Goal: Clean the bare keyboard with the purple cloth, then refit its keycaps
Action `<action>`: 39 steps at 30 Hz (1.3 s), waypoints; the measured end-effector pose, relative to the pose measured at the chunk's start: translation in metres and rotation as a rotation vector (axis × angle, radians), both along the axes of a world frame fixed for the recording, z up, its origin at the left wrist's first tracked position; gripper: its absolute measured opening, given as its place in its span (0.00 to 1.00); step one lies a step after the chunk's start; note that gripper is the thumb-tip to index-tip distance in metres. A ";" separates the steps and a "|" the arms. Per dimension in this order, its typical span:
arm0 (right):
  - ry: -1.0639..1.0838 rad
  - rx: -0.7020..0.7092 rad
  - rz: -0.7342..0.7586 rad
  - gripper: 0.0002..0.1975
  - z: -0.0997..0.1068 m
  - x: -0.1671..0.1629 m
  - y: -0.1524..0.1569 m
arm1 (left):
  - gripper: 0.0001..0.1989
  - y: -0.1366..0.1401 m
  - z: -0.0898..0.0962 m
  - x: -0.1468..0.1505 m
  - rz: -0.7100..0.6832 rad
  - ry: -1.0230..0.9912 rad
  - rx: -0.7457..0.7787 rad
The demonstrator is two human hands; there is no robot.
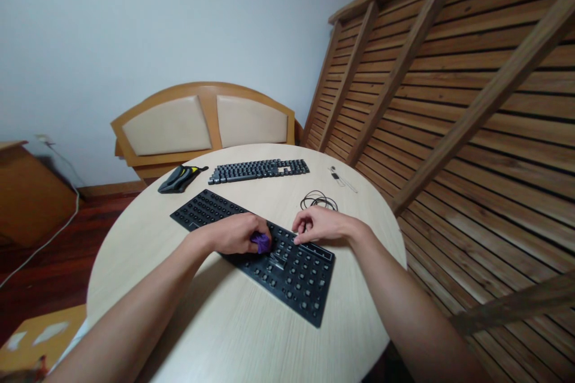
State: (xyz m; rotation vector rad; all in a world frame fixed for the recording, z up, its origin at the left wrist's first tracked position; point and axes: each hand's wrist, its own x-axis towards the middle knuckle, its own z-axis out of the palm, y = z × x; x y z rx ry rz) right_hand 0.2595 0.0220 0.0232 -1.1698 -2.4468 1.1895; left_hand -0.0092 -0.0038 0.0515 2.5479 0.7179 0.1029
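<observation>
A black keyboard (251, 251) with its keycaps off lies at a slant across the near part of the table, its bare switches showing. Bunched in my left hand (240, 233) is a purple cloth (261, 243), pressed down on the middle of the keyboard. My right hand (321, 224) is curled at the keyboard's far edge, right of the cloth. Its thumb and fingertips are closed in on that edge. Part of the keyboard is hidden beneath my left hand and forearm.
Rows of loose black keycaps (258, 170) stand at the back of the round table (135, 251). A black-and-yellow object (180, 179) lies to their left. A coiled black cable (318, 198) is behind my right hand, with a small wire tool (341, 179) farther back. Wooden slats (449, 179) lean on the right.
</observation>
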 end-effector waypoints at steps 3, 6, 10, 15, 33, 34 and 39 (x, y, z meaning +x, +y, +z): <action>-0.001 -0.006 -0.002 0.20 0.001 0.000 0.000 | 0.08 -0.002 0.002 0.001 0.014 0.001 -0.031; -0.006 -0.011 -0.005 0.21 0.001 0.000 0.000 | 0.08 -0.006 0.005 0.002 0.055 0.019 -0.055; -0.014 -0.008 -0.006 0.21 0.000 0.000 0.001 | 0.10 -0.008 0.006 0.003 0.138 0.084 -0.023; -0.022 -0.001 -0.003 0.21 0.001 0.000 0.001 | 0.09 -0.006 0.003 0.003 0.155 0.101 0.021; -0.046 0.013 -0.002 0.19 0.004 -0.001 -0.002 | 0.10 -0.007 0.002 0.006 0.061 0.050 0.116; -0.048 0.015 -0.002 0.19 0.004 -0.001 -0.002 | 0.11 -0.007 0.002 0.007 0.073 0.066 0.133; -0.046 0.032 -0.001 0.19 0.003 -0.001 -0.001 | 0.13 -0.009 0.004 0.009 0.106 0.143 0.165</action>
